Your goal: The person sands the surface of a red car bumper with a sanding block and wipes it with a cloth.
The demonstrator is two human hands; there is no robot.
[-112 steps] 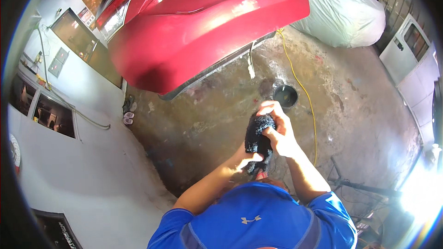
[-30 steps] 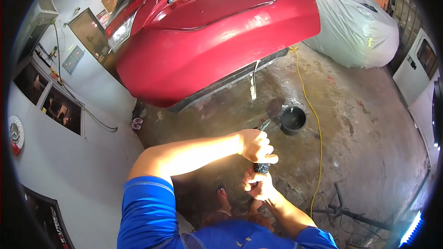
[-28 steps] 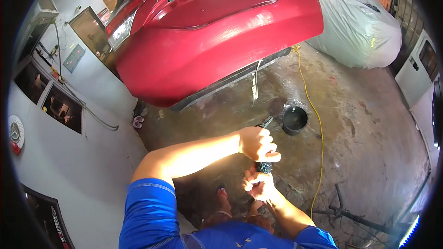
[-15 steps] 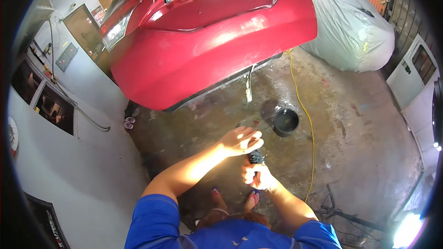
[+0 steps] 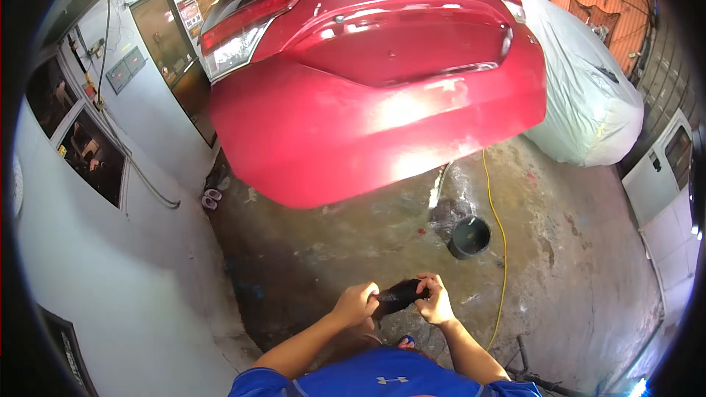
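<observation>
Low in front of my body, a limp black piece (image 5: pixel 399 296), perhaps a cloth, is stretched sideways between my two hands. My left hand (image 5: pixel 356 304) pinches its left end, fingers closed. At the other end, my right hand (image 5: pixel 435 300) grips it between thumb and fingers. The exact kind of material is too dark to make out. Beyond my hands stands the rear of a red car (image 5: pixel 294 132), with bright light reflecting off its bumper. A black bucket (image 5: pixel 469 237) with dark liquid sits on the floor, ahead and to the right of my right hand.
A yellow hose or cord (image 5: pixel 503 250) runs along the wet concrete floor (image 5: pixel 559 265). Behind the bucket, a car under a grey cover (image 5: pixel 588 103) is parked. A white wall (image 5: pixel 140 272) lines the left, with shoes (image 5: pixel 211 198) at its foot. A white vehicle door (image 5: pixel 662 176) leans at right.
Both hands have come lower and moved apart, drawing the bunched black piece out between them. The view has tilted up, showing more of the red car.
</observation>
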